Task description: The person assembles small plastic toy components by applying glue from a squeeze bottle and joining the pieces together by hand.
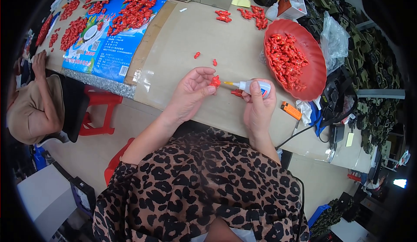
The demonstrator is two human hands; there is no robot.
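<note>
Between the thumb and fingers of my left hand (191,90) is a small glossy red plastic piece (215,81). My right hand (259,109) is closed around a white glue bottle (256,88) with a thin yellowish nozzle. The bottle lies nearly level, and its tip points left, at or very close to the red piece. Whether glue is coming out is too small to tell. Two small red parts (197,55) lie on the table beyond my left hand. Another red piece (237,93) rests on the table between my hands, partly hidden by my right fingers.
A scalloped red bowl (318,63) of small red parts stands right of my hands. Nearer lies an orange lighter (291,110). Red pieces cover a blue printed cardboard sheet (110,53) at left. Another person (37,103) sits at the far left. A clear plastic bag (334,42) lies beyond the bowl.
</note>
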